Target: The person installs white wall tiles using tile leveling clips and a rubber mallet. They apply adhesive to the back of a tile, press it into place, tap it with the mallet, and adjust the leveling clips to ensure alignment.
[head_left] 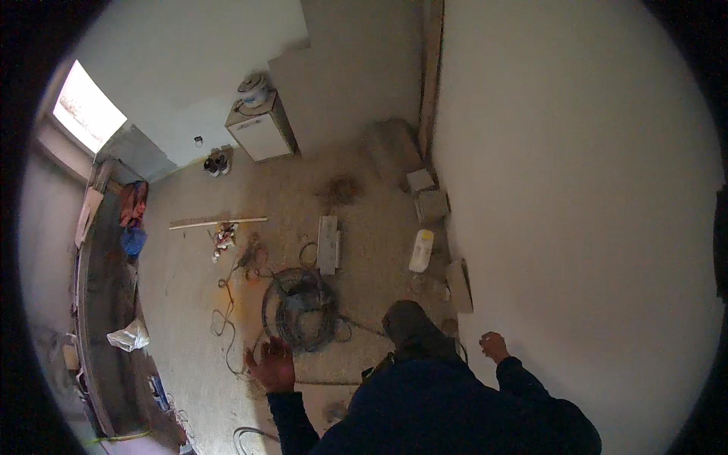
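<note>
Below me my left hand (270, 365) is held over the floor with its fingers apart and nothing in them, beside a large coil of dark cable or hose (305, 317). My right hand (494, 346) is near the white wall (576, 227), its fingers curled; what they hold, if anything, is too small to make out. Loose cords (226, 296) trail left of the coil. A pale grey board (327, 244) lies just beyond it. My dark-clad leg (409, 326) shows below my body.
Along the right wall are a white jug (421, 250), boxes (431, 205) and a leaning board (460, 287). A cabinet (254, 136) bearing an appliance (253, 89) and shoes (216, 165) stand at the back. A stick (189, 226), ledge (98, 303) and white bag (130, 337) are left.
</note>
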Demonstrator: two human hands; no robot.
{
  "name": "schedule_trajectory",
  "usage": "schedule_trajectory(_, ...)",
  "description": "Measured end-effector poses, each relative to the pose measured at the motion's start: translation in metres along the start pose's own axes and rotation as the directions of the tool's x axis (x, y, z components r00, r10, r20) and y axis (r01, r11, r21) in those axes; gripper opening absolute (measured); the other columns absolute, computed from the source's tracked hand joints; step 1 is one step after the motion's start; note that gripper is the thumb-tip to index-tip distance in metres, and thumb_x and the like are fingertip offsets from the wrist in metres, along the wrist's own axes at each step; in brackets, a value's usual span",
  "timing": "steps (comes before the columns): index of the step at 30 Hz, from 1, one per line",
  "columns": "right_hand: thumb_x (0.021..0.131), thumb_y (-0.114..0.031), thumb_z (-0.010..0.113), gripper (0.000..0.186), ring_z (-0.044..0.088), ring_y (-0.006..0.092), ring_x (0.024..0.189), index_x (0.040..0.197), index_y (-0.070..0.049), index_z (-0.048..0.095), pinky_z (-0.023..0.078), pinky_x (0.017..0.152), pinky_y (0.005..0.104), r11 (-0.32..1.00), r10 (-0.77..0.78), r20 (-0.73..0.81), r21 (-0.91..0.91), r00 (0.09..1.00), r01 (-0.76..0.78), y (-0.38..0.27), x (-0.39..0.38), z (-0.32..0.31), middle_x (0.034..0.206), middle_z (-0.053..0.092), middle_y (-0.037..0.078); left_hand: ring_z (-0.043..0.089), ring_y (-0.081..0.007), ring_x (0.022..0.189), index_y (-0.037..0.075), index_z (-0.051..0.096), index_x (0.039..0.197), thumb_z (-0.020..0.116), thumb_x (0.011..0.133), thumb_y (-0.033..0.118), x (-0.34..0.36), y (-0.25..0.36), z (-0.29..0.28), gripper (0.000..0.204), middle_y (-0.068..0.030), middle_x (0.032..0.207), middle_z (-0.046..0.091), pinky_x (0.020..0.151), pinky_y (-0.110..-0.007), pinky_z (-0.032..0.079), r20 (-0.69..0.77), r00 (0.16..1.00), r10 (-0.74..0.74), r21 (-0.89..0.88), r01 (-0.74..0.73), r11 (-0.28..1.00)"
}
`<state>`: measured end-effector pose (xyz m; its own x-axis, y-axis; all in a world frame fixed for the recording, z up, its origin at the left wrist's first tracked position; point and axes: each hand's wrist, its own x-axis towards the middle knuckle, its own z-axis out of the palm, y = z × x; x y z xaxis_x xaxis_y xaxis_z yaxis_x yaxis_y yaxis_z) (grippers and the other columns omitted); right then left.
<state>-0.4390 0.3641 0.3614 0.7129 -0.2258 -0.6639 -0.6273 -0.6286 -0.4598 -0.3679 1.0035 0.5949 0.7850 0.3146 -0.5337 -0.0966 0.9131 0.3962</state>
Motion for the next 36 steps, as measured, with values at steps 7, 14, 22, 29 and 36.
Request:
schedule_trajectory(7,0.085,-0.034,0.069,0.040,0.068,0.0426,0.100,0.111,-0.005,0.074,0.054,0.092,0.0495,0.772,-0.413,0.005,-0.529,0.911,0.353,-0.216,0.259,-0.049,0.100,0.073,0.020,0.061,-0.0273,0.118,0.009,0.071,0.104,0.048,0.102,0.054,0.131,-0.044,0.004,0.051,-0.0105,0.114,0.071,0.102,-0.048,0.042,-0.114,0.993,0.034,0.190,-0.012,0.982)
schedule_trajectory(14,0.085,-0.018,0.064,0.037,0.066,0.0422,0.097,0.118,-0.002,0.069,0.054,0.086,0.0521,0.447,-0.855,-0.121,-0.667,0.505,0.597,-0.558,0.719,-0.006,0.109,0.072,0.022,0.062,-0.0343,0.117,0.004,0.071,0.118,0.060,0.097,0.055,0.360,-0.162,0.045,0.057,-0.0205,0.126,0.068,0.107,-0.054,0.045,-0.175,0.981,-0.079,-0.394,0.004,0.919)
schedule_trajectory(22,0.099,-0.009,0.050,0.056,0.045,0.0416,0.142,0.155,-0.015,0.046,0.032,0.121,0.0550,0.203,-0.876,0.108,-0.801,0.470,0.563,-0.758,1.069,0.067,0.158,0.045,0.019,0.054,-0.0439,0.130,0.003,0.063,0.132,0.068,0.091,0.059,0.514,-0.179,0.135,0.070,-0.0270,0.141,0.059,0.112,-0.063,0.039,-0.358,0.919,-0.162,-0.459,-0.022,0.888)
schedule_trajectory(29,0.097,-0.007,0.053,0.055,0.051,0.0408,0.136,0.151,-0.017,0.051,0.040,0.115,0.0530,0.333,-0.731,0.303,-0.623,0.611,0.708,-0.822,1.149,0.094,0.147,0.056,0.019,0.050,-0.0461,0.133,0.003,0.057,0.139,0.063,0.093,0.065,0.531,-0.196,0.137,0.077,-0.0257,0.144,0.056,0.114,-0.065,0.034,-0.603,0.792,-0.095,-0.361,-0.165,0.918)
schedule_trajectory(36,0.094,-0.009,0.057,0.037,0.062,0.0406,0.117,0.130,-0.008,0.066,0.050,0.100,0.0514,0.040,-0.753,0.536,-0.542,0.382,0.840,-0.826,1.084,0.008,0.132,0.064,0.018,0.057,-0.0412,0.128,-0.003,0.065,0.133,0.059,0.099,0.057,0.532,-0.221,0.169,0.068,-0.0236,0.137,0.064,0.116,-0.055,0.038,-0.550,0.827,-0.113,-0.423,-0.159,0.892)
